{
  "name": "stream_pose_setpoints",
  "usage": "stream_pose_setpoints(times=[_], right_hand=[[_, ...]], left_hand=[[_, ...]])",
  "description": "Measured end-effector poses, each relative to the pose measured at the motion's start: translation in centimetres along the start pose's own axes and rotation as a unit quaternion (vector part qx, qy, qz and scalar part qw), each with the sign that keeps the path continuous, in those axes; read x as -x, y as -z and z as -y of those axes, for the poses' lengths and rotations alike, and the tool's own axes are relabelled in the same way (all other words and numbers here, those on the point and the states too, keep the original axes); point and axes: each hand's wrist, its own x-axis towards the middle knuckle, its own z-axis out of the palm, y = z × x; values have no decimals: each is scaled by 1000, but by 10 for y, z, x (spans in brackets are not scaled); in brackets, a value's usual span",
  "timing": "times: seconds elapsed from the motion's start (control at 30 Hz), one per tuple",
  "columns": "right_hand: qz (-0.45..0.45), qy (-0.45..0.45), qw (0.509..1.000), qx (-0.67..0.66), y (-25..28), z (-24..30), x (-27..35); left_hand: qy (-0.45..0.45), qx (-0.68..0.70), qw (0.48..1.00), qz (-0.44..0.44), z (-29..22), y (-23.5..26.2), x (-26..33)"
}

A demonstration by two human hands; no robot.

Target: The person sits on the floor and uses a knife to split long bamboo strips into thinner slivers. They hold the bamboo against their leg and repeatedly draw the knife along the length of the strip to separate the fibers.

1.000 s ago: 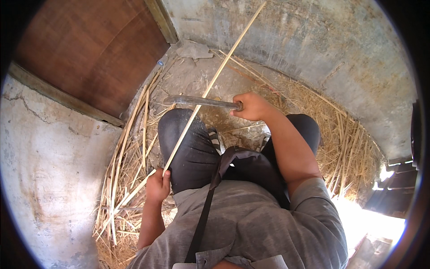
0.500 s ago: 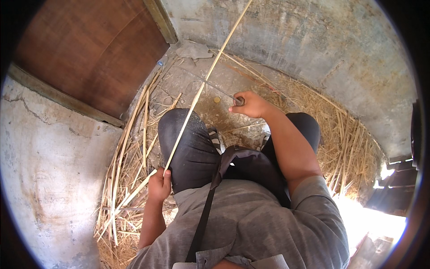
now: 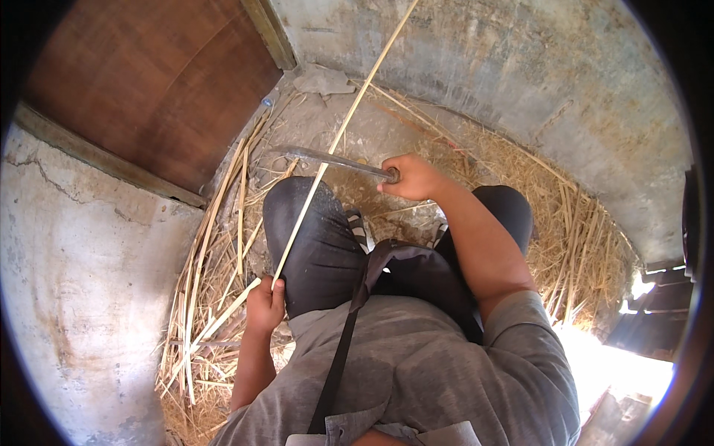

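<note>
Reed [image 3: 338,137] and blade [image 3: 335,159] in hand

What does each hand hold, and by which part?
The left hand grips a long pale cane at its near end. The right hand grips a metal blade by its handle end.

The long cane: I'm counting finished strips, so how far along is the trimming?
Done: split strips and shavings lie piled at the person's left. In hand: the left hand grips the long cane across the knee; the right hand holds the blade against it. Left: most of its length looks uncut.
</note>
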Motion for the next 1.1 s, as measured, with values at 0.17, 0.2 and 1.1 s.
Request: stream_pose_setpoints(times=[0.17,0.2,1.1], right_hand=[[-28,22,999,-25,-9,-5,0],[-25,22,999,-26,-11,-6,-1],[-151,-20,988,17,20,-20,4]], left_hand=[[-9,3,1000,-11,10,-5,-1],[-8,2,1000,-10,11,-6,-1],[8,-2,1000,-2,12,-9,-2]])
